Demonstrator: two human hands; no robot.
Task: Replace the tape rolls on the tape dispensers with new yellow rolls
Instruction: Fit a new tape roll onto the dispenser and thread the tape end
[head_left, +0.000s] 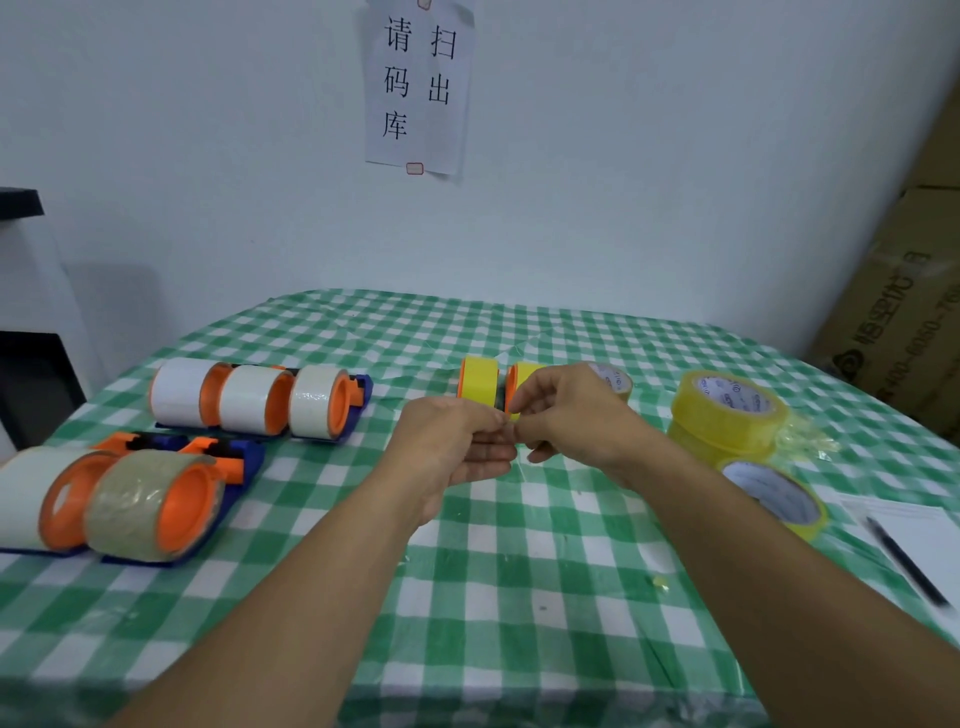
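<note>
My left hand (452, 447) and my right hand (566, 415) meet above the middle of the table and pinch a thin, nearly clear tape strip (513, 427) between their fingertips. Right behind them stand two dispensers with yellow rolls, one in plain sight (479, 380) and one (524, 373) partly hidden by my right hand. A stack of new yellow rolls (727, 410) sits at the right, and a single yellow roll (774, 496) lies in front of it. At the left, blue-and-orange dispensers with white rolls (249, 400) and a tan roll (150, 509) stand in two rows.
A green-checked cloth (519, 571) covers the table. White paper (909, 519) with a black pen (906, 564) lies at the right edge. Another tape roll (615, 379) peeks out behind my right hand. Cardboard boxes (904, 322) stand at the far right against the wall.
</note>
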